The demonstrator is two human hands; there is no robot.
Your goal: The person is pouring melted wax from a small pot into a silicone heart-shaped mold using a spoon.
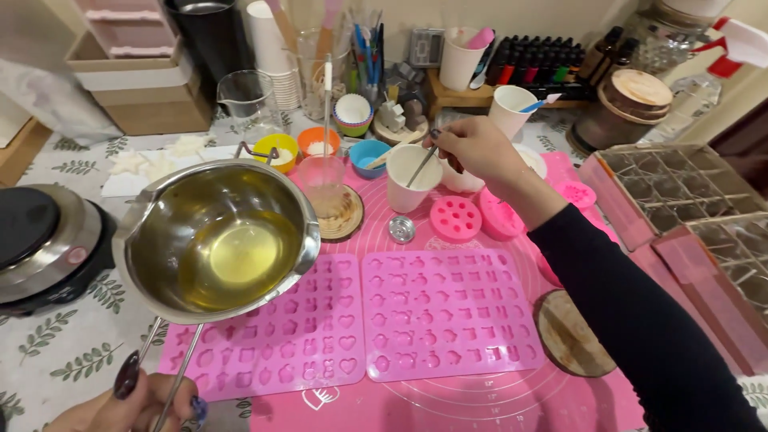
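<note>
A: We see our left hand at the bottom edge, cut off by the frame, its fingers wrapped around the wire handle of a steel pouring pot. The pot is held up over the left pink mould tray and tilts toward us; a pale yellow liquid pools inside.

B: And our right hand reaches out over the pink mat, fingers pinched on a thin metal stirrer whose lower end dips into a white paper cup. We cannot make out what the cup holds; its rim hides the inside.

A: The pot covers the upper left corner of that tray, so we cannot count its cavities there. The second mould tray lies just beside it, in full view.

B: Our dark sleeve hides part of the wooden coaster and the mat's right side. Behind the cup stand small coloured bowls, a glass on a round wooden coaster and a round pink mould.

A: At the left a hot plate is cut off by the frame. The row of little bottles at the back of the surface is too small to tell apart.
</note>
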